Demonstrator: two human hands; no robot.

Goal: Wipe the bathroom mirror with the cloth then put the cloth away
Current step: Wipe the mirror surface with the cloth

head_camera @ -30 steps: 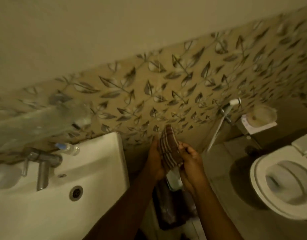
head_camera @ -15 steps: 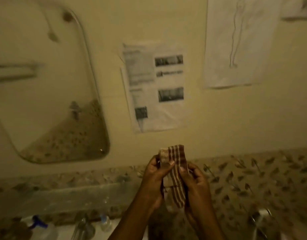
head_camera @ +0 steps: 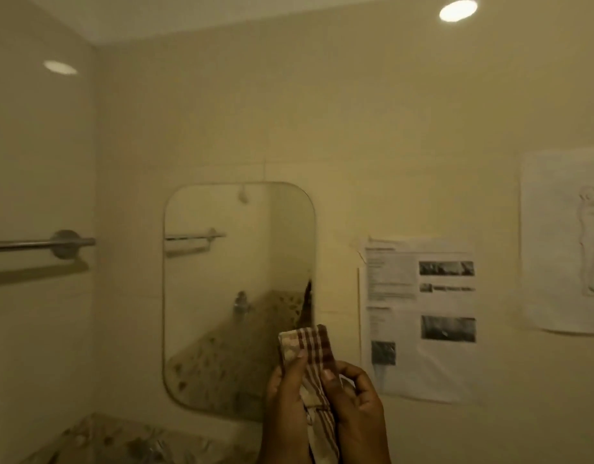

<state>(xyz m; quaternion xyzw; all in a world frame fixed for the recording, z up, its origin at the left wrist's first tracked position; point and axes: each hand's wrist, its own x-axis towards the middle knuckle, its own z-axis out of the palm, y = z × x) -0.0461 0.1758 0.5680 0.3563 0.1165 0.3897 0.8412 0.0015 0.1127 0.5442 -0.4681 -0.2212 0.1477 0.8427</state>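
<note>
Dim, yellow-lit bathroom wall, seen from head height. Low and right of centre, two hands raised close together, both gripping a folded cloth (head_camera: 309, 348) in brown-and-cream check. Left hand (head_camera: 285, 408) curled round the cloth's left side, one digit laid up its front. Right hand (head_camera: 356, 406) closed on the right side, fingertips pinching the fabric. Cloth upright between them, top end standing clear above the fingers, lower end hanging down between the wrists to the bottom edge of the view. Cloth's top overlapping the lower right corner of the mirror (head_camera: 228, 279); touching the glass or not, impossible to tell.

Mirror tall, frameless, with rounded corners, fixed to the wall just left of the hands, reflecting a rail, a metal fitting and speckled tiles. On the side wall at far left, a metal towel rail (head_camera: 38, 244). Right of the mirror, a printed sheet (head_camera: 419, 313) with dark photos, stuck to the wall; further right, a paper with a faint line drawing (head_camera: 566, 242). Round ceiling light (head_camera: 458, 10) at top right. Leaf-patterned tiles (head_camera: 121, 443) at bottom left.
</note>
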